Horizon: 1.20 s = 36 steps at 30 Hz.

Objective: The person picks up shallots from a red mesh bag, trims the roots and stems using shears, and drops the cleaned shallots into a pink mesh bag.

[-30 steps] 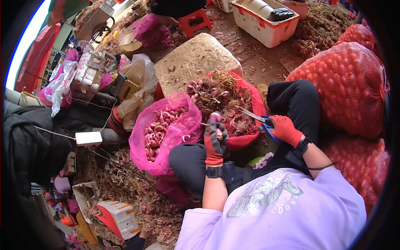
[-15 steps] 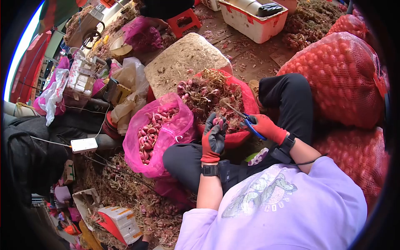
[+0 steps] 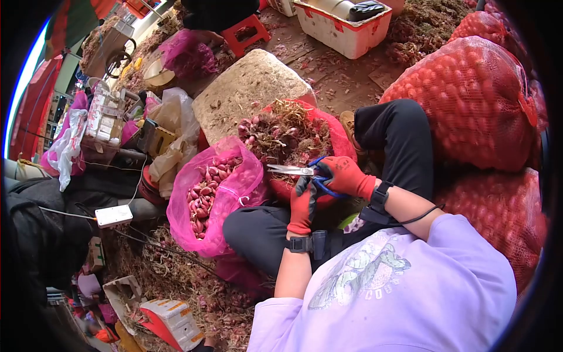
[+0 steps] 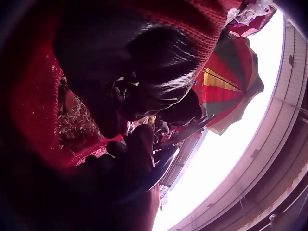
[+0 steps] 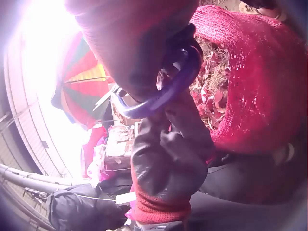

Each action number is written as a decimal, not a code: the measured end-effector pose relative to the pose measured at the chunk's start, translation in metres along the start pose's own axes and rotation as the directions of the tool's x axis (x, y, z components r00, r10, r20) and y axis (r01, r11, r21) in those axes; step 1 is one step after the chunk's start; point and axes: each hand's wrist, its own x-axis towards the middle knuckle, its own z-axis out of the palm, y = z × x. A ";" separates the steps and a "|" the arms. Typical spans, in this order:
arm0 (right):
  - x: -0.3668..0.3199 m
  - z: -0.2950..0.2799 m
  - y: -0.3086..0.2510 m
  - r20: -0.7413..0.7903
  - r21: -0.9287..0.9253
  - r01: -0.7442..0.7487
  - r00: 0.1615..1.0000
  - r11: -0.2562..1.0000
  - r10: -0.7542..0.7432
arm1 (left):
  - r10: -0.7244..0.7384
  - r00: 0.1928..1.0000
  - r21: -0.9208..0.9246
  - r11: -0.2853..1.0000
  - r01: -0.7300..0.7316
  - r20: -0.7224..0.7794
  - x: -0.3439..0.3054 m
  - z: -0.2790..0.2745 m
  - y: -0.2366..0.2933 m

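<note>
My right hand [image 3: 347,177], in a red and dark-palmed glove, grips scissors [image 3: 289,170] by their blue handles. The blades point left, just above the fingertips of my gloved left hand [image 3: 303,206]. Its fingers are curled together in the left wrist view, around a shallot [image 4: 127,126] that shows only as a small pinkish patch. Just beyond both hands stands a red mesh sack [image 3: 342,138] filled with untrimmed shallots [image 3: 281,132] and dry stalks. Left of it, a pink mesh bag [image 3: 176,214] holds clean, loose shallots [image 3: 202,199].
A dirty foam slab [image 3: 240,88] lies behind the sack. Full red net sacks [image 3: 463,105] stand at the right, and a white foam box [image 3: 346,32] at the back. A white power box [image 3: 114,216] with a cable hangs at left. Dry stalks litter the floor.
The right hand has brought the scissors leftward over the left hand's fingertips, blades now pointing left. The shallot seen earlier in the left hand has become mostly hidden. The head view has shifted slightly.
</note>
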 end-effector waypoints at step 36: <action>-0.039 0.001 0.000 0.119 -0.217 -0.242 0.955 0.946 0.271 | 0.150 0.917 -0.123 0.970 -0.209 -0.371 0.006 0.000 0.005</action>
